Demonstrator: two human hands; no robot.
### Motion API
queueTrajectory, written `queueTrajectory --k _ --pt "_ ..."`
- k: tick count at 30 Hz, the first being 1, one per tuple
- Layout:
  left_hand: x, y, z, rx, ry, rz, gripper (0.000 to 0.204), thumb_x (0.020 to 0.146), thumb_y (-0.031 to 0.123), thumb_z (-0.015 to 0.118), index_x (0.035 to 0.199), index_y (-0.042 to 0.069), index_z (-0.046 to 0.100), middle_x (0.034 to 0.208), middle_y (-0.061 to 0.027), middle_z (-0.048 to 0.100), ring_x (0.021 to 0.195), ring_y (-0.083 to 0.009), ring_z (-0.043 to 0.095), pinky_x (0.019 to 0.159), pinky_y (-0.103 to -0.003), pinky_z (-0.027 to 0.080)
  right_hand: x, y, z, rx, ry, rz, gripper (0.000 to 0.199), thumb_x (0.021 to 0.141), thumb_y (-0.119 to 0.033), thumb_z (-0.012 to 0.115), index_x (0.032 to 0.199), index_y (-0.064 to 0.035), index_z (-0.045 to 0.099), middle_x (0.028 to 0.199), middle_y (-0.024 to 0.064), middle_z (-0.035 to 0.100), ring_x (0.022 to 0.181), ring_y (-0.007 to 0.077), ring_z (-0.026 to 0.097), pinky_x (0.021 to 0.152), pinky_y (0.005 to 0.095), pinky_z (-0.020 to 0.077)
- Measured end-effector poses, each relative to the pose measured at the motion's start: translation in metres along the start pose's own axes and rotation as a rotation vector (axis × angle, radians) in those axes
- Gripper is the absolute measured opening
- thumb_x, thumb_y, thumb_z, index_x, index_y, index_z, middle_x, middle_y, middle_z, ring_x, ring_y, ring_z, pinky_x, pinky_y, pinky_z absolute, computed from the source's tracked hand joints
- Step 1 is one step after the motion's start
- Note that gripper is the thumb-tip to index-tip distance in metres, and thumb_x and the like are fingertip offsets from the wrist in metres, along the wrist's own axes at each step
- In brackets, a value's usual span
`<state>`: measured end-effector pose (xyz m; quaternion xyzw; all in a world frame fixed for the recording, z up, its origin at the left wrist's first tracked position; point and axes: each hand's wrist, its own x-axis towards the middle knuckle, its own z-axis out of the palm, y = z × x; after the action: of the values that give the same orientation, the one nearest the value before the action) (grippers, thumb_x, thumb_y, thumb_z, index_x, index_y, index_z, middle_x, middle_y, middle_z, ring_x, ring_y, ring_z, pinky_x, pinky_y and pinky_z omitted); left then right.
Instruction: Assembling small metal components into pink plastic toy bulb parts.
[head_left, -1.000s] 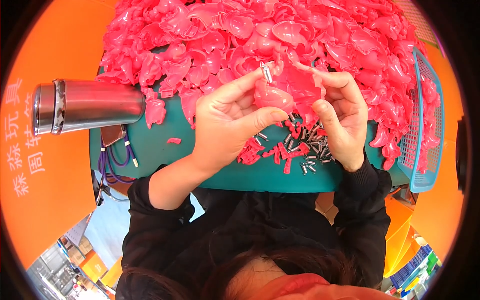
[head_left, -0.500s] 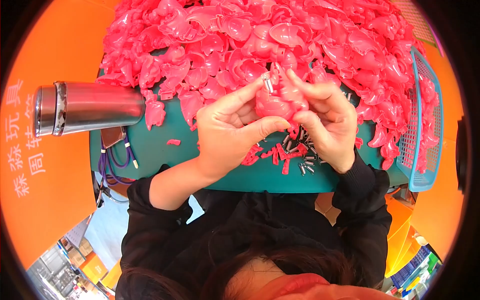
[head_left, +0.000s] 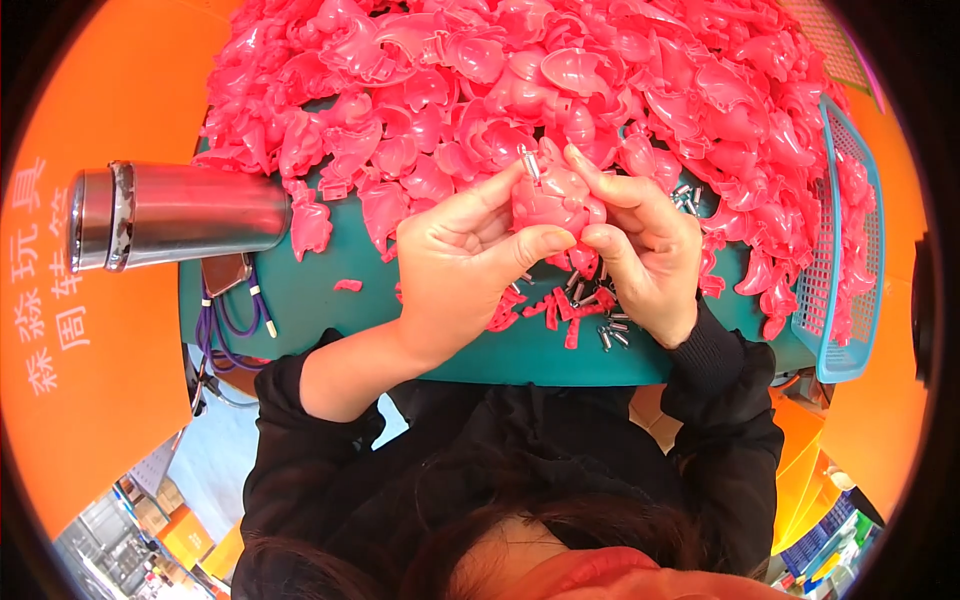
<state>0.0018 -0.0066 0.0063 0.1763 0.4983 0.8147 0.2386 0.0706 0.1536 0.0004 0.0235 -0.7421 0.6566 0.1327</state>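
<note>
A rounded pink piece (head_left: 562, 205) gleams — silvery cylinder (head_left: 531, 168) at its upper left.

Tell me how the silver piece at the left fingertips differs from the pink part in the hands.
Size: the silver piece is much smaller than the pink part.
Shape: the silver piece is slim and straight; the pink part is rounded and bulging.
Position: the pink part sits between the left hand and right hand; the silver piece is by the left hand only.
Both look shiny.

Of the heap of pieces (head_left: 470, 60), the tumbler (head_left: 200, 218) is near left, the basket (head_left: 811, 285) right, some cylinders (head_left: 606, 338) before.
</note>
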Motion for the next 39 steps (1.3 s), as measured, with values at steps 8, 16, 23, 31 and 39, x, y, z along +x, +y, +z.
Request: queueTrajectory --k 8,16,23,31,39 --pt "0.002 0.001 0.003 -0.008 0.04 -0.078 0.043 0.083 -0.006 0.064 0.123 -0.013 0.049 0.113 -0.0157 0.061 0.102 -0.0182 0.06 0.089 -0.029 0.051 0.002 -0.003 0.006 -0.167 0.042 -0.01 0.027 0.094 -0.001 0.048 0.119 0.0082 0.049 0.129 0.0204 0.053 0.108 0.0163 0.056 0.088 0.0251 0.0445" --pt "0.005 0.002 0.003 0.042 0.063 -0.071 0.042 0.083 -0.003 0.065 0.121 -0.012 0.051 0.111 -0.0155 0.062 0.1 -0.0181 0.061 0.088 -0.029 0.052 0.004 0.004 0.005 -0.094 0.054 -0.021 0.027 0.092 -0.001 0.051 0.118 0.0061 0.052 0.123 0.0172 0.058 0.106 0.0169 0.059 0.088 0.0262 0.0468" --pt "0.007 0.001 0.0 -0.043 0.069 -0.099 0.039 0.083 -0.003 0.066 0.118 -0.012 0.053 0.109 -0.0158 0.063 0.098 -0.018 0.062 0.087 -0.029 0.052 0.004 0.006 0.007 -0.044 0.094 -0.041 0.027 0.09 -0.002 0.056 0.116 0.0041 0.054 0.118 0.0177 0.061 0.101 0.0174 0.062 0.084 0.0267 0.0497" --pt "0.01 0.008 0.0 -0.072 0.09 -0.138 0.037 0.084 -0.001 0.065 0.117 -0.011 0.053 0.107 -0.0159 0.063 0.096 -0.018 0.063 0.086 -0.028 0.052 0.007 -0.007 0.015 -0.407 0.105 -0.185 0.053 0.077 -0.012 0.073 0.122 0.0031 0.05 0.116 0.0156 0.061 0.101 0.0232 0.064 0.082 0.0312 0.051" --pt "0.022 0.011 -0.009 0.343 -0.236 0.11 0.062 0.074 0.0 0.074 0.129 -0.005 0.046 0.129 -0.0167 0.051 0.107 -0.0204 0.058 0.092 -0.031 0.048 0.005 -0.002 -0.015 -0.092 0.023 -0.167 0.058 0.074 -0.011 0.072 0.122 0.0032 0.043 0.108 0.0191 0.059 0.1 0.0251 0.063 0.081 0.0323 0.0504"
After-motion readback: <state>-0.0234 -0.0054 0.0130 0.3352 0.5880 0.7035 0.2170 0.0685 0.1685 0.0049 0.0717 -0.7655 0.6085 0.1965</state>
